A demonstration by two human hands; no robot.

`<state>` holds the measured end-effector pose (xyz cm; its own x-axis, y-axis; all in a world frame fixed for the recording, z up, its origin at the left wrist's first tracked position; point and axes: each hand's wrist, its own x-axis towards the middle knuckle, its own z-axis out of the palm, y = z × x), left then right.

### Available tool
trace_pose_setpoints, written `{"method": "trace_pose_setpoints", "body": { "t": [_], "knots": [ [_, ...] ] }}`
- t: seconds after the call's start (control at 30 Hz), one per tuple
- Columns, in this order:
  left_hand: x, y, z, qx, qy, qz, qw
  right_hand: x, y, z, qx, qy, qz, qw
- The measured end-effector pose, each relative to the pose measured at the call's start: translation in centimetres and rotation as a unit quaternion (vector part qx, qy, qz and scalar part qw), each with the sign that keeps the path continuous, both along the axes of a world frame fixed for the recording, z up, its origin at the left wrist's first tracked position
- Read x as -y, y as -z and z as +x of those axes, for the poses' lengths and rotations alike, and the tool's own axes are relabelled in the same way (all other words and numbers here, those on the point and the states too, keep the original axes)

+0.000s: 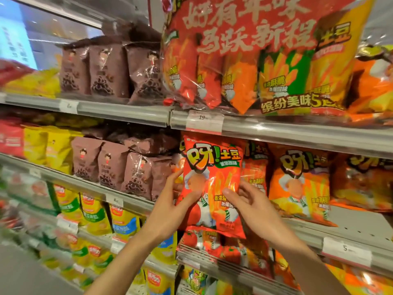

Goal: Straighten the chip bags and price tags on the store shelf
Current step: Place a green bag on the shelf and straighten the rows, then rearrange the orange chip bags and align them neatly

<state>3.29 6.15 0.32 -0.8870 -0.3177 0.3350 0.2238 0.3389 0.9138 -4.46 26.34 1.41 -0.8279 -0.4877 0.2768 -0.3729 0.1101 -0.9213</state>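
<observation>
Red chip bag (212, 184) upright, long axis vertical, front of middle shelf (350, 235) under price tag (204, 122), gripped both sides: left hand (170, 209) fingers on left edge, right hand (253, 207) fingers on lower right face, equally near.

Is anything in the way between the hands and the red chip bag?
No. The left hand and right hand already hold the red chip bag by its sides, in front of the shelf.
</observation>
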Motion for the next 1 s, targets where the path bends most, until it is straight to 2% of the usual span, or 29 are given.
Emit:
{"method": "trace_pose_setpoints", "body": {
  "t": [0.2, 0.37, 0.63, 0.77, 0.83, 0.9, 0.97, 1.0],
  "knots": [
    [3.6, -0.2, -0.6, -0.009, -0.008, 0.014, 1.0, 4.1, 0.2, -0.7, 0.001, -0.012, 0.007, 1.0],
    [8.3, 0.4, -1.4, -0.018, 0.05, 0.045, 0.998, 8.3, 0.9, -0.8, -0.011, 0.013, 0.012, 1.0],
    [16.3, 1.2, -2.3, 0.005, 0.093, 0.061, 0.994, 14.9, 1.7, -0.1, -0.006, 0.063, 0.024, 0.998],
    [17.4, 1.4, -2.5, -0.004, 0.103, 0.058, 0.993, 15.9, 1.4, 1.1, -0.006, 0.075, 0.041, 0.996],
    [17.6, 1.3, -2.7, -0.018, 0.109, 0.054, 0.992, 15.1, 0.6, 0.9, -0.015, 0.141, 0.03, 0.99],
    [17.9, 1.2, -2.8, -0.03, 0.113, 0.05, 0.992, 13.3, -0.4, -0.2, -0.055, 0.267, 0.036, 0.962],
    [18.0, 0.9, -2.7, -0.032, 0.121, 0.053, 0.991, 11.8, -1.1, -1.3, -0.085, 0.354, 0.097, 0.926],
    [18.1, 0.9, -2.7, -0.032, 0.122, 0.054, 0.991, 11.6, -1.2, -1.9, -0.094, 0.367, 0.134, 0.916]
  ]
}}
